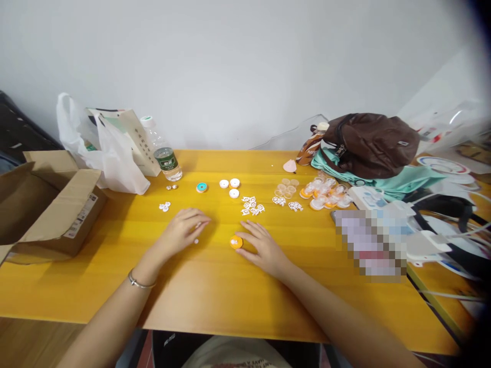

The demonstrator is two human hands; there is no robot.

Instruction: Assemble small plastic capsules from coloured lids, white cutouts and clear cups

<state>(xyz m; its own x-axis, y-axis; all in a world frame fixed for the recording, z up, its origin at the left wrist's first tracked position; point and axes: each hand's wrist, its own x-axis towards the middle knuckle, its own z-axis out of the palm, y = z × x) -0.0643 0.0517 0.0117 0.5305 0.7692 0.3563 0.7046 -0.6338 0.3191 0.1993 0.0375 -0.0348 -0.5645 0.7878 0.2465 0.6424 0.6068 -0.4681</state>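
Observation:
My left hand (183, 230) rests on the yellow table (215, 286), fingers curled around a small white piece I can barely make out. Another tiny white piece (196, 241) lies just right of it. My right hand (262, 245) lies flat with its fingers apart, touching a small orange round cap (236, 242) at its left side. Beyond my hands lie white cut-out pieces (252, 205), three white round discs (230, 186), a teal ring (201, 187) and small white buttons (164, 206).
An open cardboard box (49, 204) stands at the left, with a white plastic bag (111, 153) and a water bottle (163, 153) behind it. Clear cups (287, 187), orange-and-clear capsules (326, 194), a brown backpack (368, 143) and white cables (429, 240) crowd the right.

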